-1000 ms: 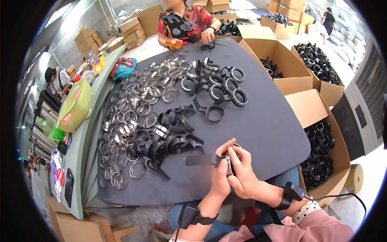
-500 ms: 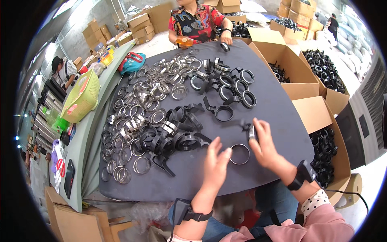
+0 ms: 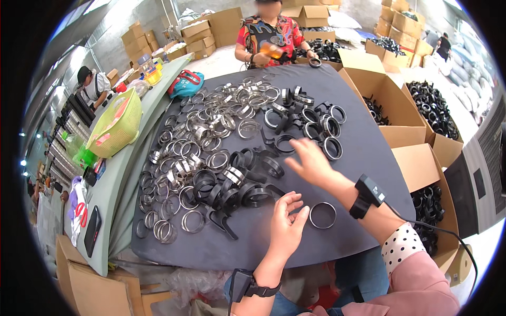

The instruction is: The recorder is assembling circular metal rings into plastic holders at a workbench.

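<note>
My right hand [image 3: 314, 166] reaches over the middle of the dark table with its fingers stretched out, beside a black ring clamp [image 3: 285, 144] that it partly covers. Nothing shows in its grasp. Nearer to me, my left hand [image 3: 287, 227] is raised, its fingers loosely bent and the thumb apart, with nothing visible in it. Just right of that hand, a single thin metal ring [image 3: 322, 216] lies on the table. Left of it sits a heap of black ring clamps [image 3: 229, 195]. More black clamps fitted with metal rings [image 3: 330, 126] stand beyond my right hand.
Loose metal rings [image 3: 203, 126] cover the table's left side. At the far edge stands a person in a patterned shirt [image 3: 271, 37], a hand on a ring. Open cartons [image 3: 408, 134] of black parts line the right. A green side table [image 3: 118, 184] bears a yellow-green basket [image 3: 113, 126].
My right hand has moved left and away from me; the black part it held no longer shows in it. My left hand stays near the single ring. The whole view has shifted slightly.
</note>
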A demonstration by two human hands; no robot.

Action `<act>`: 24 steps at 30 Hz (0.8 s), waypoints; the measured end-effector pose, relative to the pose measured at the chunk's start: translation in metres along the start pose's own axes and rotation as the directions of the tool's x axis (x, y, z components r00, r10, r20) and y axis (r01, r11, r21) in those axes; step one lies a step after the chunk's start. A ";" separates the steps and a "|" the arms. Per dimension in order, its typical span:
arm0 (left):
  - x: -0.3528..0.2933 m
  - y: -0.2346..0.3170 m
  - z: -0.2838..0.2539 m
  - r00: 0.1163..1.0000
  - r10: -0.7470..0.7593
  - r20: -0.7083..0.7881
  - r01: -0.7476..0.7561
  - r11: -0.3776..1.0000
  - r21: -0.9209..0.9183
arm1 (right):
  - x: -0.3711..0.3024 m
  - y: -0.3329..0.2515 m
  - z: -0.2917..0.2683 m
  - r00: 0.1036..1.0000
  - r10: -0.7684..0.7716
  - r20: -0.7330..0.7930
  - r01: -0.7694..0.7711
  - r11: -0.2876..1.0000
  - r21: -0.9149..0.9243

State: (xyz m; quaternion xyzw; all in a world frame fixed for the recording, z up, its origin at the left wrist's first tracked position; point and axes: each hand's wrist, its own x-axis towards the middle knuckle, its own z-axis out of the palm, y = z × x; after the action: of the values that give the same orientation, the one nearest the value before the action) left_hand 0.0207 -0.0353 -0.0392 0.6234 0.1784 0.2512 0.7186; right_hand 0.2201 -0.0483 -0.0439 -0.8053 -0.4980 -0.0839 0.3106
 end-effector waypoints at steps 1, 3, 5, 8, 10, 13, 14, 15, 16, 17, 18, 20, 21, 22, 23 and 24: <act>0.001 0.001 -0.001 1.000 -0.006 -0.012 0.006 1.000 -0.018 | 0.002 -0.012 0.007 0.996 0.013 0.083 -0.025 0.989 0.148; 0.002 0.001 -0.001 1.000 -0.012 -0.017 0.012 0.999 -0.039 | 0.005 -0.022 0.014 0.975 0.081 0.209 -0.126 0.968 0.217; 0.003 0.001 -0.002 0.999 -0.028 -0.020 0.027 0.998 -0.052 | 0.004 -0.013 0.025 0.998 0.058 0.028 -0.064 0.953 0.296; 0.001 -0.003 -0.012 0.988 -0.154 0.016 0.153 0.988 0.031 | -0.017 -0.013 0.000 0.924 0.317 0.215 -0.374 0.625 0.685; 0.001 -0.002 -0.014 0.976 -0.216 0.037 0.217 0.976 -0.010 | -0.042 -0.010 -0.024 0.908 0.285 0.307 -0.392 0.322 0.862; -0.002 -0.002 -0.007 0.956 -0.285 0.073 0.292 0.948 -0.126 | -0.081 -0.017 -0.056 0.838 0.252 0.483 -0.479 -0.081 0.874; -0.002 0.003 -0.002 0.969 -0.238 0.071 0.248 0.930 -0.271 | -0.092 -0.019 -0.064 0.792 0.177 0.585 -0.520 -0.307 0.797; -0.001 0.006 0.002 0.979 -0.194 0.059 0.201 0.889 -0.411 | -0.099 -0.019 -0.070 0.792 0.189 0.580 -0.513 -0.308 0.801; 0.000 0.007 0.005 0.984 -0.149 0.095 0.177 0.855 -0.487 | -0.107 -0.021 -0.074 0.766 0.080 0.638 -0.589 -0.312 0.745; 0.000 0.006 0.004 0.982 -0.154 0.108 0.188 0.855 -0.484 | -0.115 -0.024 -0.078 0.726 -0.031 0.687 -0.661 -0.306 0.685; 0.001 0.004 0.000 0.984 -0.108 0.139 0.166 0.832 -0.530 | -0.122 -0.029 -0.081 0.708 0.062 0.704 -0.667 -0.270 0.694; 0.000 0.008 0.000 0.993 -0.042 0.109 0.099 0.796 -0.596 | -0.131 -0.020 -0.085 0.828 0.288 0.481 -0.558 0.344 0.755; -0.002 0.008 -0.001 0.993 -0.042 0.113 0.101 0.797 -0.595 | -0.136 -0.012 -0.085 0.936 0.310 0.169 -0.353 0.835 0.422; -0.003 0.008 -0.005 1.000 -0.011 0.005 0.012 0.835 -0.551 | -0.140 -0.005 -0.088 0.935 0.287 0.210 -0.330 0.921 0.208; -0.003 0.009 -0.009 0.994 0.026 -0.103 -0.074 0.865 -0.496 | -0.146 -0.006 -0.083 0.935 0.288 0.208 -0.330 0.921 0.208; 0.001 0.008 -0.013 0.983 0.055 -0.177 -0.129 0.888 -0.441 | -0.152 -0.012 -0.077 0.940 0.244 0.238 -0.276 0.955 0.111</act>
State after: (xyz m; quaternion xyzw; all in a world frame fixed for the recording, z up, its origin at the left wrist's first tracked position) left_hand 0.0128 -0.0234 -0.0336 0.4258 0.1424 0.3687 0.8139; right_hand 0.1486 -0.2039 -0.0455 -0.8441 -0.4233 0.0840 0.3181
